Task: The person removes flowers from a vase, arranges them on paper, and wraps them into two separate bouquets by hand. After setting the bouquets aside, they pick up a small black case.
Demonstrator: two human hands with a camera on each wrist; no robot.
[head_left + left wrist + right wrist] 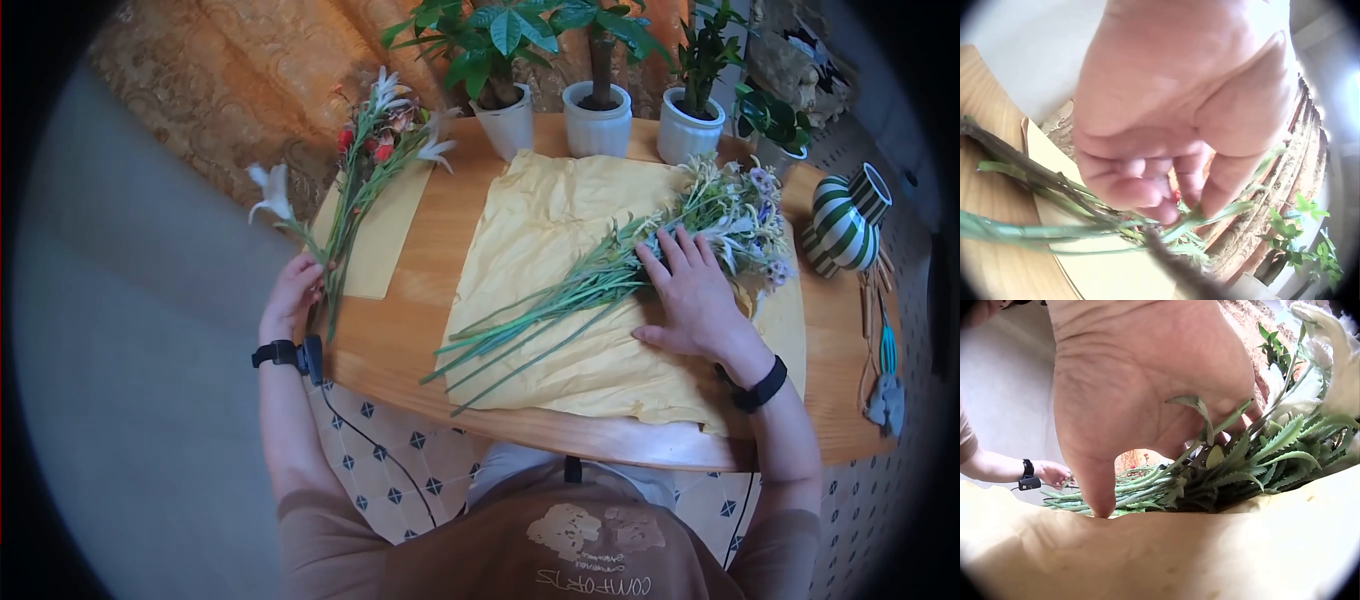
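Note:
My left hand (293, 288) pinches the stem of a white lily (271, 192) between thumb and fingers, at the table's left side. Beside it lies a loose bunch of red and white flowers (365, 160), whose stems (1072, 209) pass under the fingers in the left wrist view. With fingers spread, my right hand (690, 300) rests on a larger bouquet (590, 275) of white and pale purple flowers. Its thumb touches the crumpled yellow wrapping paper (545, 210) beneath, and toothed green leaves (1279, 450) show by the fingers in the right wrist view.
A flat yellow sheet (385, 245) lies under the left bunch. Several potted plants (597, 115) in white pots line the table's far edge. To the right stand a green-striped vase (845, 220) and a teal-handled tool (887, 350). An orange curtain (230, 80) hangs behind.

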